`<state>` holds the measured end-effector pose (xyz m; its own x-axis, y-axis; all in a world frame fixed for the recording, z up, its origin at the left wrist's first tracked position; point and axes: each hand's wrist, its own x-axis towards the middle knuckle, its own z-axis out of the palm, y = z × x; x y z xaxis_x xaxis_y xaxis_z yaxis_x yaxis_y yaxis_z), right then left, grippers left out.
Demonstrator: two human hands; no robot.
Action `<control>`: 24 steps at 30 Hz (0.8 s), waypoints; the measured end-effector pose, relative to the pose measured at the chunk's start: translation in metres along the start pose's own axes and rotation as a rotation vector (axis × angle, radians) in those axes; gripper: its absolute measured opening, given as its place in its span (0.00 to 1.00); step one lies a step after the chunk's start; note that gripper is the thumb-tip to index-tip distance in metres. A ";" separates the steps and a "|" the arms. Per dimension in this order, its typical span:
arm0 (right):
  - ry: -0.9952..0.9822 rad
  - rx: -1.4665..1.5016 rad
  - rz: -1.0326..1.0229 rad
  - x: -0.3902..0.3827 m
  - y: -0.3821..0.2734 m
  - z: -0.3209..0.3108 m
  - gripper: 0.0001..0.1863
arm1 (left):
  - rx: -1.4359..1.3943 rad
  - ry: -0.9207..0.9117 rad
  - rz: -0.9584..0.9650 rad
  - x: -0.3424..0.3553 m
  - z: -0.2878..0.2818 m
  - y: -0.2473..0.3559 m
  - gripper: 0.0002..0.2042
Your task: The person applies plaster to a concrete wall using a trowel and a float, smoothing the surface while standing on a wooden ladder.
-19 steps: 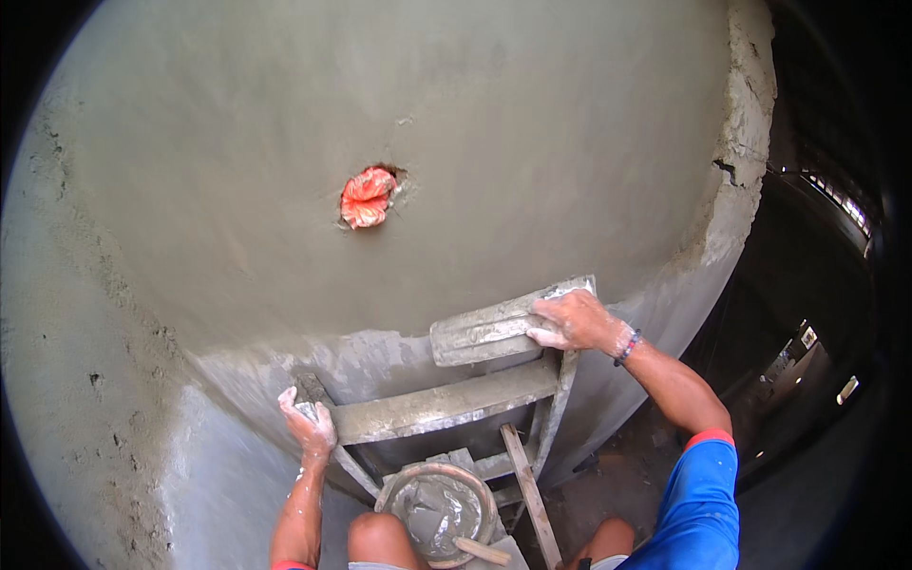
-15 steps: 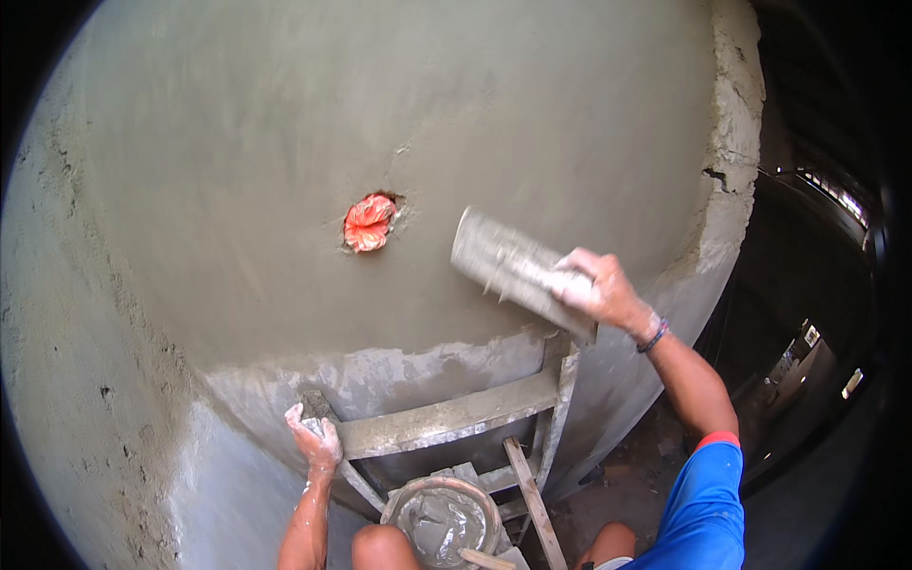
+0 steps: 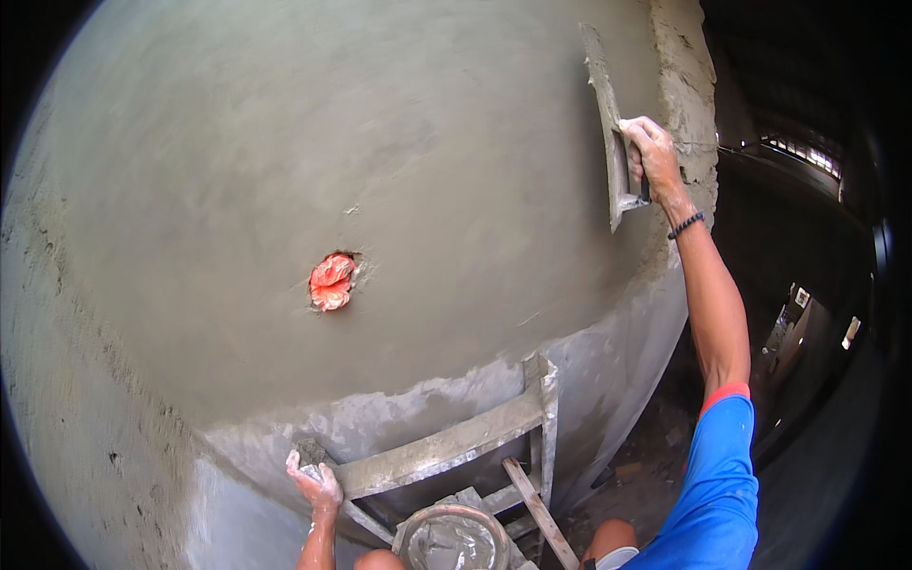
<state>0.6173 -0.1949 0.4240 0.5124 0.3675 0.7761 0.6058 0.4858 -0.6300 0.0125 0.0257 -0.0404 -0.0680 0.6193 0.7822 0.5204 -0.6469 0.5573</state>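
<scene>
"One query first: what lies nearest?"
"A bucket (image 3: 497, 535) of grey mortar (image 3: 456, 546), at the bottom edge. Just beyond, the left hand (image 3: 318, 486) is at the left end of a frame (image 3: 446, 451), fingers partly curled; whether they grip it, I cannot tell."
"And the right hand (image 3: 654, 161)?"
"Farther up, clenched round the handle of the trowel (image 3: 605, 114). Its blade stands nearly upright, near the right edge of the wall (image 3: 475, 190); contact cannot be determined."
"Anything set in the wall?"
"One orange wad (image 3: 332, 282), in a hole left of the trowel."
</scene>
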 end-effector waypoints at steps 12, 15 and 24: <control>-0.464 -0.698 -0.548 -0.175 0.081 0.086 0.15 | 0.030 -0.003 -0.049 0.004 -0.002 0.006 0.31; -0.262 -0.466 -0.534 -0.141 0.059 0.055 0.15 | 0.068 -0.001 -0.014 0.008 -0.003 0.003 0.31; 0.033 -0.338 -0.051 0.021 -0.010 0.012 0.14 | 0.056 0.004 -0.031 -0.001 -0.002 -0.004 0.31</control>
<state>0.6150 -0.1827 0.4473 0.4922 0.3204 0.8094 0.7961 0.2104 -0.5674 0.0090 0.0270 -0.0434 -0.0882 0.6368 0.7660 0.5650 -0.6013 0.5650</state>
